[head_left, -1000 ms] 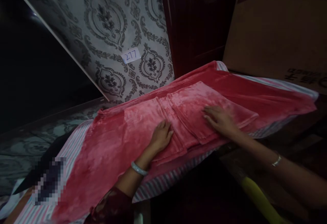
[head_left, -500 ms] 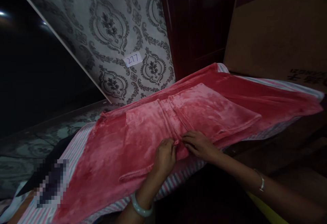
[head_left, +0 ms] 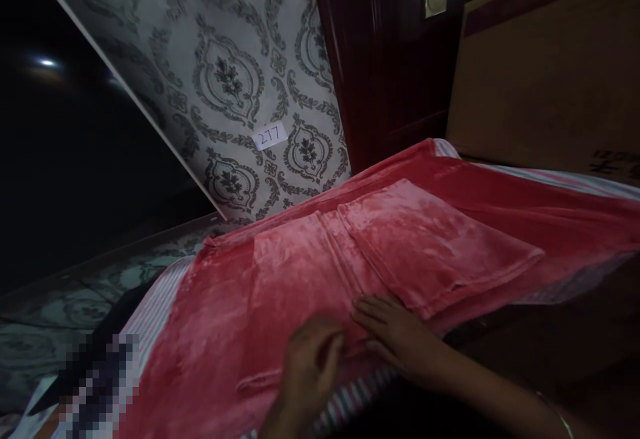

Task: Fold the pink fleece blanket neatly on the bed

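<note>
Here, left hand [head_left: 311,359] curled, grip unclear — right hand [head_left: 397,333] on red cloth [head_left: 295,272], fingers outstretched.

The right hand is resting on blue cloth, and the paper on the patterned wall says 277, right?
Not quite: the cloth is pinkish red, not blue, as the head view shows. The right hand rests on it, and the paper on the patterned wall says 277.

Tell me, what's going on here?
Someone is handling a pink cloth, spread out with overlapping folds near its middle. The right hand rests on the cloth at the folds' near end; the left hand is beside it, blurred, so its grip is unclear. Striped fabric shows along the edges.
</note>
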{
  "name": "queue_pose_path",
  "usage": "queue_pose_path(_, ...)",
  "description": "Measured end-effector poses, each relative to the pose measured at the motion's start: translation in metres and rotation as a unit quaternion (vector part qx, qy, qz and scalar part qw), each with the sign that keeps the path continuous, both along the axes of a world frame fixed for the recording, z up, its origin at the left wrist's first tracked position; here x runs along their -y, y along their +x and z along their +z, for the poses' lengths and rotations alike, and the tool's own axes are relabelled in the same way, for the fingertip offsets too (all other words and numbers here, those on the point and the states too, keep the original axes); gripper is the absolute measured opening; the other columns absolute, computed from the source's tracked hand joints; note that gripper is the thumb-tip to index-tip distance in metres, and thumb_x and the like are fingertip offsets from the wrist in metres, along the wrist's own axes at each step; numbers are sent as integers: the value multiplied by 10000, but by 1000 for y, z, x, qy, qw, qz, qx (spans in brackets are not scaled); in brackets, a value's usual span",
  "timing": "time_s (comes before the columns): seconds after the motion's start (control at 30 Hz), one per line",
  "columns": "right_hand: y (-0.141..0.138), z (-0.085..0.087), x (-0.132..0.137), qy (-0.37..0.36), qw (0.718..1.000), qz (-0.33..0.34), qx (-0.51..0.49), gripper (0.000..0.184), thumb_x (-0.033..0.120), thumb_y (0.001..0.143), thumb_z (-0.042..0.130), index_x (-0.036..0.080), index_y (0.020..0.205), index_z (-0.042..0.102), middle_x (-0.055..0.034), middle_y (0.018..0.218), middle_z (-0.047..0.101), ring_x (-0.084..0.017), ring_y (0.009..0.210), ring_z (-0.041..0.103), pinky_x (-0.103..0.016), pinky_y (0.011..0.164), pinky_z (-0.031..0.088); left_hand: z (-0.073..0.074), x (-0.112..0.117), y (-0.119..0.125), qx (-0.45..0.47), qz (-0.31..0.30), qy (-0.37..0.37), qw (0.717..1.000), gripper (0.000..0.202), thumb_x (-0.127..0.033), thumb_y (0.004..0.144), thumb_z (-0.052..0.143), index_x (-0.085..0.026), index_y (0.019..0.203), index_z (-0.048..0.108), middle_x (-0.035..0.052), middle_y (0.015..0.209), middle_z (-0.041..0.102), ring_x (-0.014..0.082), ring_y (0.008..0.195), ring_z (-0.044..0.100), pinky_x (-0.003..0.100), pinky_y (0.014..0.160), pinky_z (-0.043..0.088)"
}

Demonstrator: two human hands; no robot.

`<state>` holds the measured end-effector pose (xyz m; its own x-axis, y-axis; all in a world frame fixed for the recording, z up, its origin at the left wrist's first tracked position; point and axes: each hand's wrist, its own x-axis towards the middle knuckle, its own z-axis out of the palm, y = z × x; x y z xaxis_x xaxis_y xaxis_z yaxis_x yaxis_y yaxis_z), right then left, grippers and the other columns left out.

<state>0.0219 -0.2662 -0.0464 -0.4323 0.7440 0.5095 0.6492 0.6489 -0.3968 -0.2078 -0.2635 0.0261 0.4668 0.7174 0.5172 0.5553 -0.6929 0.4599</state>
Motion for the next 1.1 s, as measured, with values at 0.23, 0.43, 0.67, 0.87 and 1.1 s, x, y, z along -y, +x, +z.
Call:
queue_pose_path(0.23, -2, -17, 7, 14, 998, -13, 63, 617, 181, 878, 545, 216, 1489, 463, -104, 1511, 453, -273, 1414, 396, -500, 1136, 396, -9, -64, -127, 101, 351, -174, 914, 696, -575, 645, 689, -146, 1190, 630, 151, 1083, 720, 358, 1038, 679, 518, 945, 528)
queue_pose_path(0.43, -7, -21, 4, 29, 998, -25, 55, 590, 135, 866, 510, 219, 1449, 513, -104, 1474, 502, -265, 1384, 432, -495, 1135, 390, -16, -46, -137, 243, 360, -362, 825, 707, -566, 623, 785, -170, 1187, 627, 151, 1126, 718, 336, 1113, 661, 486, 989, 514)
queue_pose_path(0.67, -20, 28, 6, -48, 998, -13, 42, 637, 263, 814, 645, 177, 1434, 529, -170, 1423, 539, -340, 1384, 416, -605, 1170, 263, -7, -20, -144, 244, 351, -294, 855, 632, -632, 468, 815, -233, 950, 722, 117, 1275, 677, 387, 1345, 484, 478, 1176, 336)
queue_pose_path(0.87, -73, 43, 2, -90, 992, 87, 31, 997, 379, 745, 740, 235, 1589, 230, -175, 1627, 175, -375, 1499, 146, -602, 1194, 178, -8, -2, -146, 206, 237, -121, 942, 705, -812, 589, 650, -338, 1104, 740, 7, 1349, 648, 359, 1375, 454, 466, 1249, 176)
queue_pose_path(1.1, -108, 4, -13, -66, 995, 50, 57, 708, 295, 890, 549, 233, 1557, 322, -144, 1542, 401, -321, 1425, 364, -521, 1186, 273, -8, -25, -167, 202, 236, -206, 928, 707, -703, 387, 818, -309, 971, 772, 38, 1244, 710, 390, 1320, 510, 474, 1233, 240)
